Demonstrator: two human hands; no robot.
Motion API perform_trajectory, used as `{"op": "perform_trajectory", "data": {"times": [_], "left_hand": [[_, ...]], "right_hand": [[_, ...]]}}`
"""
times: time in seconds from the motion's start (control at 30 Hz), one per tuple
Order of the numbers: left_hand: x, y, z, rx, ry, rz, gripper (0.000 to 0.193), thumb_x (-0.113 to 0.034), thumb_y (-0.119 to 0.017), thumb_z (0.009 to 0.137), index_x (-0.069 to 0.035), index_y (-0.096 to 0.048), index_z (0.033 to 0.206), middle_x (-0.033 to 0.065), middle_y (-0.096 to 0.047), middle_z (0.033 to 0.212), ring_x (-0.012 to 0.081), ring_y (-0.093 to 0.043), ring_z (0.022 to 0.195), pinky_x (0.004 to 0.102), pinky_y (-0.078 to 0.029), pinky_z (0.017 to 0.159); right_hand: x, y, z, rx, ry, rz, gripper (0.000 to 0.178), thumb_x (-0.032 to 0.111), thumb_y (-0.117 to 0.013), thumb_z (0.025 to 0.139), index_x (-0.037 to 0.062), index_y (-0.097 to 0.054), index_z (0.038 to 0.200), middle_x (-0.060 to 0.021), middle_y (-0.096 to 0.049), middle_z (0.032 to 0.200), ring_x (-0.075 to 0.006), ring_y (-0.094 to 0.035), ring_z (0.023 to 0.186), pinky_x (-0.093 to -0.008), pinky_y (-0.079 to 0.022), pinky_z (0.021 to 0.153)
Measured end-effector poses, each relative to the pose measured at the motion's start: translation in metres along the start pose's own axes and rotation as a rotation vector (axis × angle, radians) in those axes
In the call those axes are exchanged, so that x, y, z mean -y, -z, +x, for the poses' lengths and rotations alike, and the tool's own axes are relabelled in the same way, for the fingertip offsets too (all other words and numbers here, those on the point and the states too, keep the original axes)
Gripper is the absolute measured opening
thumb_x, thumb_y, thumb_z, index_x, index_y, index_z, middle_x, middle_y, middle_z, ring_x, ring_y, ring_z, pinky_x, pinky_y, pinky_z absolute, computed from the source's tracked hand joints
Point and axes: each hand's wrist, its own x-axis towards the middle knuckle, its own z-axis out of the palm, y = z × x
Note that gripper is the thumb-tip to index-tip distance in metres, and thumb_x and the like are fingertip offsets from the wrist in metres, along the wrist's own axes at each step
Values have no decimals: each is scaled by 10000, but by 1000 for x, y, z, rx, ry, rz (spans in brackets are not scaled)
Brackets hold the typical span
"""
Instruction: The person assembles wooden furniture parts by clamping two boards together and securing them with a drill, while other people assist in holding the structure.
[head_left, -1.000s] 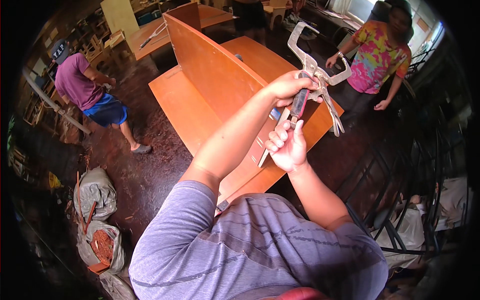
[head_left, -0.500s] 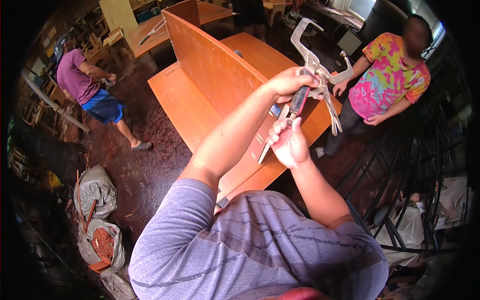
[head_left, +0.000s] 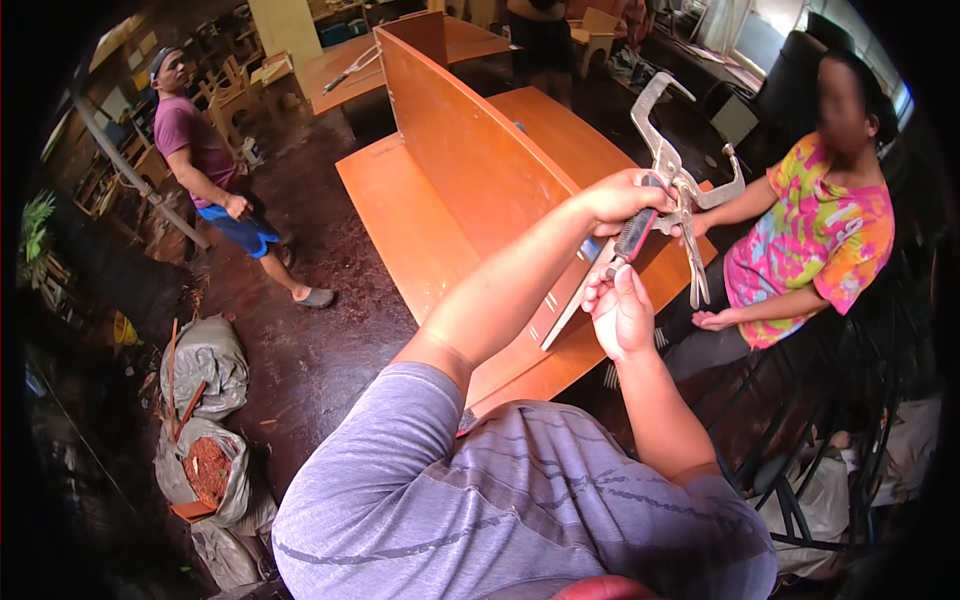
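Here, handle (head_left: 636,235) in left hand (head_left: 628,202), right hand (head_left: 622,312) touching

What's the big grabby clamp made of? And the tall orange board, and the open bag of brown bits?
The locking C-clamp looks like bare steel: dull silver shine. Its black-and-red grip may be rubber or plastic.

The upright board seems to be varnished wood or plywood, being smooth, orange-brown and slightly glossy.

The open sack is probably thin plastic: greyish, crinkled, faintly shiny.

Right of centre are two hands (head_left: 626,318) and one clamp (head_left: 667,156). Three other people (head_left: 188,135) appear: upper left, top centre, right.
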Motion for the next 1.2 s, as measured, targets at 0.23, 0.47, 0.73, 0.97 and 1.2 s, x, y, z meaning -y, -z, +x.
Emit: {"op": "perform_trajectory", "data": {"times": [0.23, 0.47, 0.73, 0.97, 1.2], "left_hand": [[1, 4, 5, 14, 24, 28, 229, -36, -593, 839, 40, -578, 1055, 158, -658, 1005, 268, -694, 881, 326, -541, 841], [2, 9, -1, -61, 33, -43, 278, -61, -599, 827, 71, -567, 1070, 195, -659, 976, 316, -695, 888, 356, -557, 851], [3, 6, 1, -41, 32, -74, 315, -70, -579, 815, 85, -570, 1089, 204, -660, 990, 337, -691, 904, 388, -554, 880], [-9, -10, -9, -114, 35, -38, 393, -78, -543, 797, 96, -552, 1148, 214, -678, 1002, 358, -688, 942, 377, -545, 887], [-12, -15, -24, -148, -98, 28, 503, -149, -612, 752, 76, -534, 1195, 172, -684, 984, 261, -673, 945, 355, -546, 880]], "right_hand": [[-15, 6, 7, 139, -130, 359, 411, 484, -502, 967, 90, -574, 1057, -52, -565, 918, -171, -537, 780, -317, -448, 710], [17, 38, -31, 296, -248, -317, 528, 401, -569, 950, -24, -529, 1260, -112, -642, 1011, -177, -631, 916, -292, -513, 772], [58, 77, -20, -267, 425, -1348, 330, 85, -781, 758, 29, -596, 1025, -95, -628, 977, -218, -613, 918, -323, -488, 805], [104, 56, 42, -75, 777, -1708, 593, 208, -853, 631, 28, -569, 1119, -145, -537, 1322, -352, -417, 1306, -441, -374, 1024], [115, 67, 68, 231, 756, -1708, 582, 340, -842, 651, 111, -609, 1134, -43, -642, 1095, -263, -584, 1105, -553, -304, 1069]]}}
